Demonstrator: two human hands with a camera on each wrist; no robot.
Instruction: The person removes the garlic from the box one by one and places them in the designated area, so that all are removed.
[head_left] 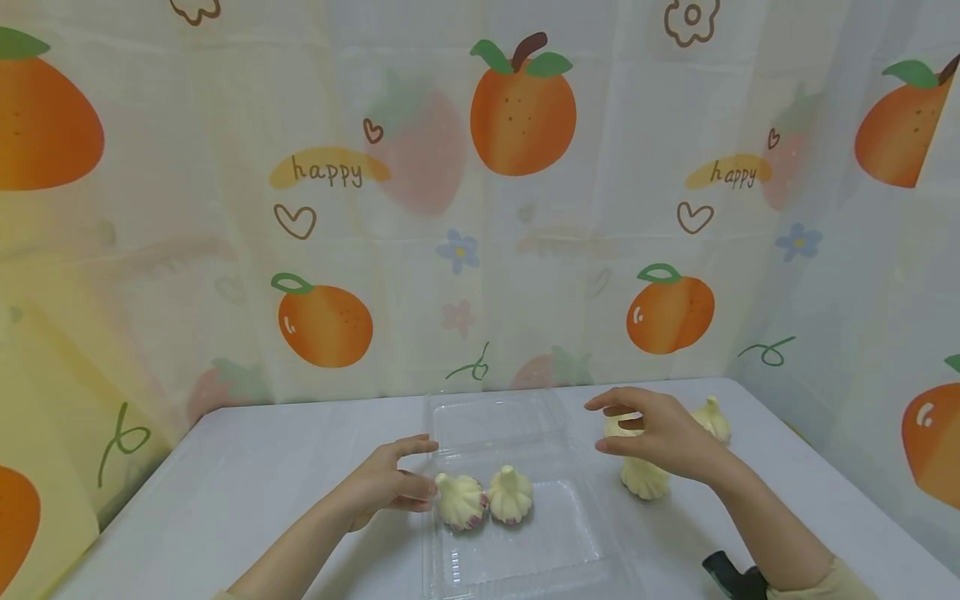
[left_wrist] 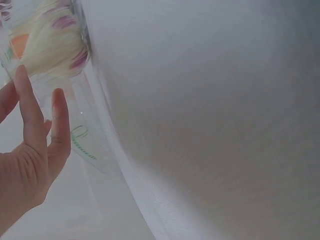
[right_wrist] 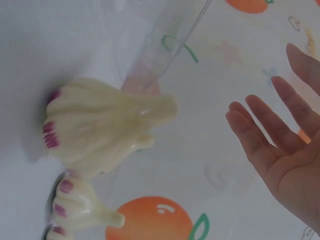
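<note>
Two cream garlic bulbs with purple-marked bases, a left one [head_left: 459, 502] and a right one [head_left: 511, 496], sit side by side in a clear plastic clamshell box [head_left: 555, 533] with its lid [head_left: 487, 414] laid back. At the box's left side is my left hand [head_left: 386, 483], its fingers fairly straight; in the left wrist view its fingertips [left_wrist: 21, 75] are right at the clear wall beside a bulb. Above more garlic on the right, my right hand [head_left: 667, 429] hovers with spread fingers, holding nothing. It partly hides a bulb [head_left: 618, 427]; another bulb [head_left: 645, 479] lies below it.
A further garlic bulb [head_left: 712, 418] stands behind the right hand, near the table's back right. A black object [head_left: 731, 575] shows by the right forearm. The white table [head_left: 300, 442] meets a fruit-printed curtain [head_left: 420, 292] at the back and sides.
</note>
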